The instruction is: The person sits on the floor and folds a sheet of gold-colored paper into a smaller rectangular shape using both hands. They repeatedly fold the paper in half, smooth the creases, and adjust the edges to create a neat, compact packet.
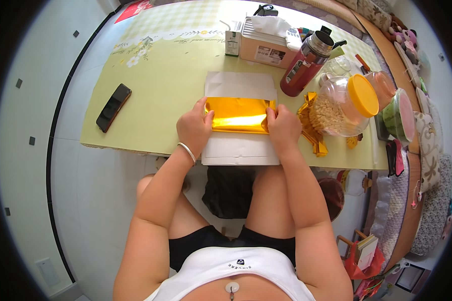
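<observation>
A shiny sheet of gold foil paper (238, 111) stretches between my two hands, over a stack of white paper (241, 148) at the table's near edge. My left hand (193, 128) pinches the foil's left end, thumb on top. At its right end my right hand (285, 126) grips it the same way. The foil looks folded into a long rectangle, with creases near the right thumb. Just right of my right hand lie folded gold foil pieces (314, 125), beside a clear jar (334, 108) with a yellow lid, partly filled with small pale pieces.
A black phone (114, 108) lies on the left of the green tablecloth (155, 100). Behind the paper stand a tissue box (266, 45), a small carton (232, 42) and a red thermos (306, 65). A cut watermelon (399, 116) sits at the far right.
</observation>
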The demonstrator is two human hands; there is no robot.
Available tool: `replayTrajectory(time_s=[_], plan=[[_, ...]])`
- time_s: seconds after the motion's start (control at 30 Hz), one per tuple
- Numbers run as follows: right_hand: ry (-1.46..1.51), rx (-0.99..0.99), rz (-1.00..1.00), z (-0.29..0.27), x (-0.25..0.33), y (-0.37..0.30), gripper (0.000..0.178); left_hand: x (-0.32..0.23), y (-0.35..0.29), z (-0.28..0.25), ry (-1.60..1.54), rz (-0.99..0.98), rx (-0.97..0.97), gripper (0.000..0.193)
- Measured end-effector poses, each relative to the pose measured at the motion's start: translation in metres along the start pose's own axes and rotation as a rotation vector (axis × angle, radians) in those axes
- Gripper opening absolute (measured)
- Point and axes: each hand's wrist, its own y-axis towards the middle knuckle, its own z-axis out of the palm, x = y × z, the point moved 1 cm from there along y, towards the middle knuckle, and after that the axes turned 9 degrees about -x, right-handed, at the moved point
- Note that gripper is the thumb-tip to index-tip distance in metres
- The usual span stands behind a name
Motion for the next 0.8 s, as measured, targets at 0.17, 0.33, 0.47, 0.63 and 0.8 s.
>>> replayTrajectory(time_s=[0.17, 0.33, 0.47, 0.63, 0.8], plan=[[-0.012, 0.012, -0.002, -0.003, 0.003, 0.000, 0.029, 0.005, -0.003, 0.006, -0.022, 0.039, -0.080, 0.039], [-0.021, 0.024, -0.005, -0.005, 0.004, 0.000, 0.029, 0.004, -0.001, 0.005, -0.008, 0.028, -0.067, 0.038], [-0.012, 0.022, -0.006, -0.005, 0.004, 0.000, 0.029, 0.002, -0.001, 0.003, 0.010, 0.038, -0.062, 0.037], [-0.011, 0.024, -0.006, -0.005, 0.003, 0.000, 0.029, -0.001, 0.000, 0.002, 0.037, 0.058, -0.040, 0.034], [0.000, 0.005, -0.011, -0.005, 0.003, -0.001, 0.029, -0.005, 0.000, 0.000, 0.089, 0.024, 0.032, 0.031]])
